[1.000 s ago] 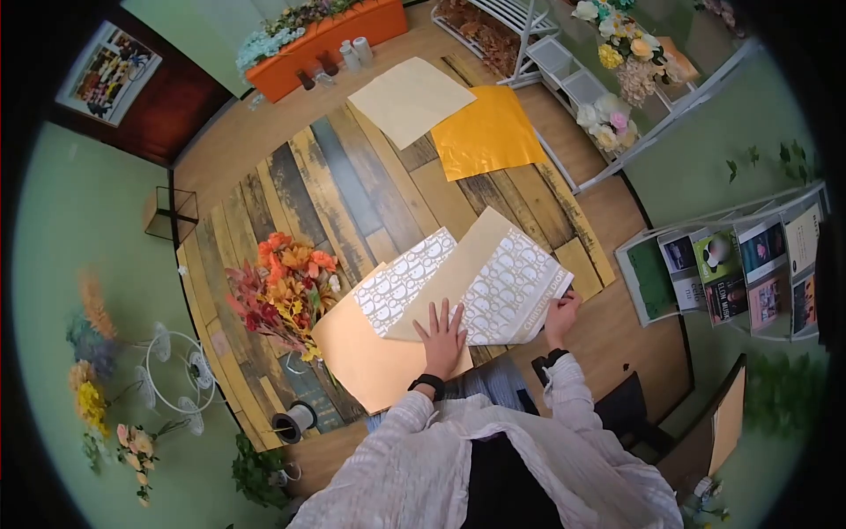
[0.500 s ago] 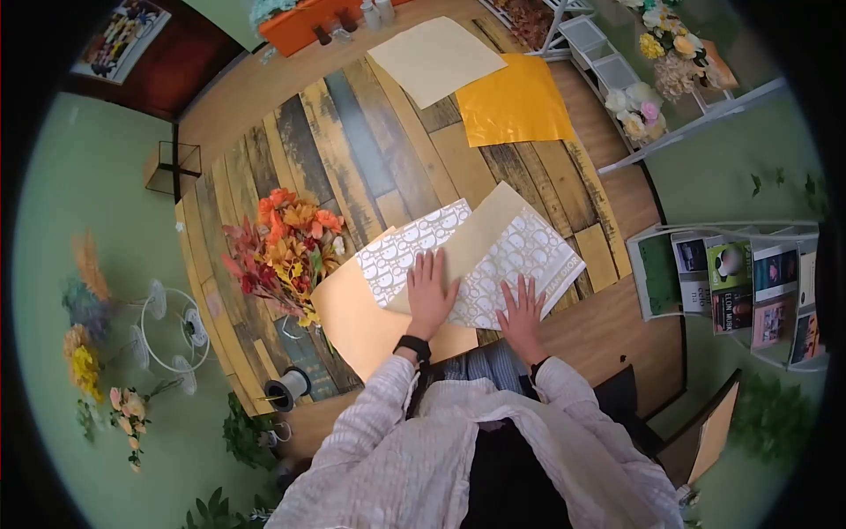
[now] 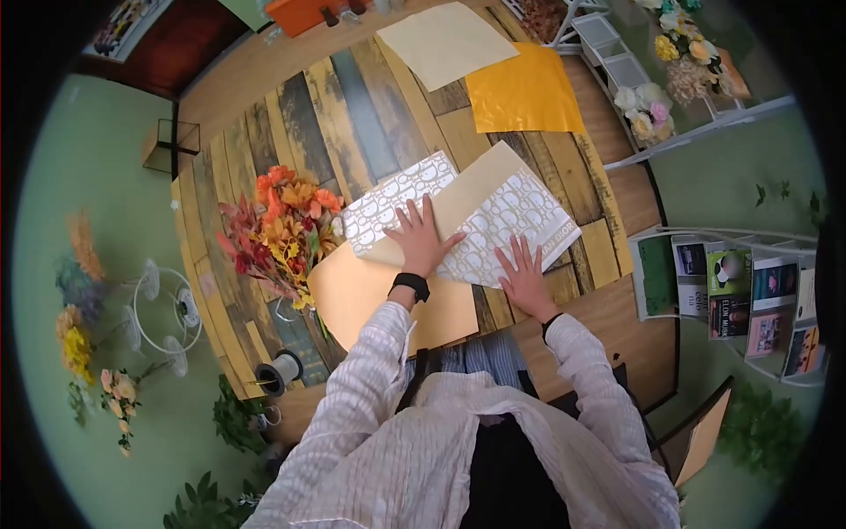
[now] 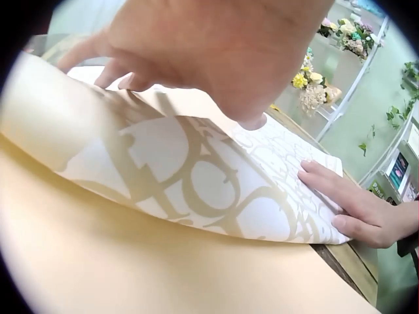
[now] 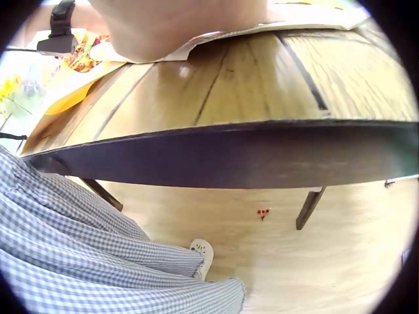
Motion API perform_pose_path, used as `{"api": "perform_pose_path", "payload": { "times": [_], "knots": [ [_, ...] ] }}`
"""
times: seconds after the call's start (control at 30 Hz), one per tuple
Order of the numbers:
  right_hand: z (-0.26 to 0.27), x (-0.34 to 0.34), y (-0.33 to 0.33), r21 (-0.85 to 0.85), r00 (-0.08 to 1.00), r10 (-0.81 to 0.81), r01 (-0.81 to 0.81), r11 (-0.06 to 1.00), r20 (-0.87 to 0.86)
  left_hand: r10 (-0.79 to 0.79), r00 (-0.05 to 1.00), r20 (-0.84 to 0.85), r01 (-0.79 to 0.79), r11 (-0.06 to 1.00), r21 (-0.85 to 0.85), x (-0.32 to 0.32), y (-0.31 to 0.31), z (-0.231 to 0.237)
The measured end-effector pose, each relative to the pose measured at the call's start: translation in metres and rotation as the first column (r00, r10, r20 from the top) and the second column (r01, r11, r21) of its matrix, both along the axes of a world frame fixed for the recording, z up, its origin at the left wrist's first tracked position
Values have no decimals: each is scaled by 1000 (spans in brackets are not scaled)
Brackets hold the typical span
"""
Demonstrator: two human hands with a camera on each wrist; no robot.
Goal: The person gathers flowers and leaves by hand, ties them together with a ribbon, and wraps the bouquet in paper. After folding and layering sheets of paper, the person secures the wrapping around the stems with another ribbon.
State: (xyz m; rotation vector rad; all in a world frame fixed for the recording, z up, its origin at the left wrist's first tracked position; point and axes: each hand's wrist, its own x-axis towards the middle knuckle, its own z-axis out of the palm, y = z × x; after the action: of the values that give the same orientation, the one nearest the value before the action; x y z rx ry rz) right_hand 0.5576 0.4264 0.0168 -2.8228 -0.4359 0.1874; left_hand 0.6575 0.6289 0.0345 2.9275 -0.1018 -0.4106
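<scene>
Resting with fingers spread and pinching nothing, your left hand [image 3: 420,247] and right hand [image 3: 527,286] lay on the folded tan-and-white patterned paper [image 3: 490,220], which stretched crosswise over the wooden-plank bench [image 3: 370,115], its lettered edge [image 3: 557,226] nearer your right.

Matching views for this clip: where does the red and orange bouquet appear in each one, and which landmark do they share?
Head: the bouquet lies left of centre, left of the patterned paper.
Left wrist: not in it; the rack flowers at upper right are paler ones.
Right wrist: partly visible at upper left, beside the dark wristband.
Shared landmark: the plank tabletop.
</scene>
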Motion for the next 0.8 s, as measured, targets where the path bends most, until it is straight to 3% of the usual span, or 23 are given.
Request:
{"api": "perform_pose_path", "payload": {
  "times": [0.07, 0.13, 0.17, 0.23, 0.3, 0.4, 0.47, 0.53, 0.57, 0.6, 0.67, 0.7, 0.77, 0.8],
  "knots": [
    [6, 1, 2, -9, 999, 41, -41, 999, -2, -26, 1000, -3, 26, 999, 38, -3, 3, 0],
    [16, 5, 12, -166, 997, 82, -82, 983, -6, -50, 999, 3, 49, 996, 72, -3, 6, 0],
    [18, 8, 22, -167, 996, 87, -86, 982, -2, -42, 999, -4, 42, 998, 53, -4, 6, 0],
    [23, 9, 46, -94, 996, 82, -79, 992, 31, -28, 999, -17, 29, 999, 32, -7, 4, -1],
    [19, 13, 67, -49, 990, 135, -133, 990, 37, -56, 995, -77, 74, 962, 261, -4, -3, -1],
    [4, 15, 80, 7, 984, 175, -175, 984, 40, -14, 1000, 19, 7, 952, 307, 0, -8, -10],
    [-3, 15, 77, 21, 983, 178, -179, 984, 53, -9, 999, -52, 20, 977, 214, 1, -2, 5],
    [1, 17, 71, 31, 980, 187, -189, 981, 66, -11, 998, -58, 8, 998, -56, 4, 11, 14],
    [3, 16, 67, 36, 979, 192, -195, 980, 73, 85, 996, 10, -82, 983, -162, 5, 17, 18],
    [11, 17, 62, 40, 980, 186, -189, 981, 72, 78, 997, 8, -76, 984, -159, 9, 28, 14],
    [39, 23, 50, 205, 993, 101, -110, 972, 55, 160, 984, 81, -122, 928, -352, 19, 52, 2],
    [53, 23, 40, 305, 992, -62, 25, 952, 111, 213, 974, -73, -220, 831, -511, 21, 59, 17],
    [45, 16, 5, 515, 825, -541, 397, 760, 163, 186, 964, -191, -258, 832, -491, 20, 84, 10],
    [26, 11, -20, 471, 700, -711, 604, 643, 72, 164, 964, -208, -248, 835, -491, 16, 96, 8]
  ]
}}
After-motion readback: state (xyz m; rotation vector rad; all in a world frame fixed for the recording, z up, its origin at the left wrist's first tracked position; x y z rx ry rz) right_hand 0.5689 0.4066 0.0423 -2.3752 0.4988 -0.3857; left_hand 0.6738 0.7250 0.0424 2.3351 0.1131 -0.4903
